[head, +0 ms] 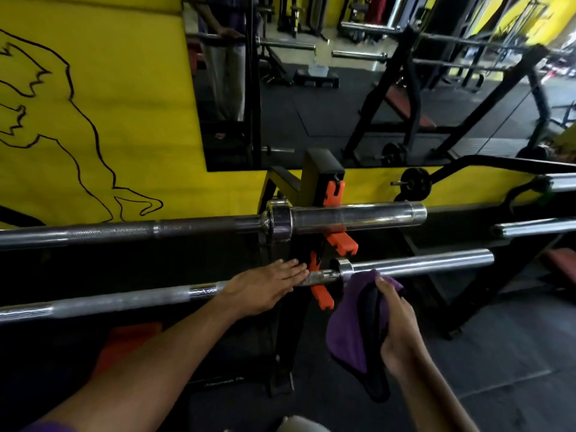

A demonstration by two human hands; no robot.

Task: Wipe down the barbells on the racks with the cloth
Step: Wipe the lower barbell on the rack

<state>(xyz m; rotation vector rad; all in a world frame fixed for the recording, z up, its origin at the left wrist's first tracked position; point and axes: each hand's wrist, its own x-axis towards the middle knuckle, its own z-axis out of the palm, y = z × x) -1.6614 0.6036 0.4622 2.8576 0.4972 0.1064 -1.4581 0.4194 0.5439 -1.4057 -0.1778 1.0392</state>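
Closest to the person, the right hand (397, 319) has its grip clenched around a bunched purple cloth (352, 325) with a black fold running through it; the cloth's upper edge lies against the underside of the lower barbell (417, 264), just past the collar on its polished chrome sleeve. The left hand (265, 286) lies flat on the same bar on the other side of the rack upright (282, 322), fingers straight and grip released, fingertips reaching the orange plastic hook (322, 296) that cradles the shaft. This bar is bright steel, with knurled bands along the shaft to the left and a smooth sleeve pointing right.

Low on the black upright there is a strip of pale writing, too small and blurred to read.

Above and a little farther back sits the upper barbell (358, 215), thicker at the sleeve, glossy, with a darker knurled shaft running left, resting on another orange hook (339, 241). To the right, the ends of two more chrome bars (536, 227) poke in.

Behind the rack stands a yellow wall (109, 104) with a black outline drawing, and beside it a mirror (343, 88) showing benches, racks and a person's legs.
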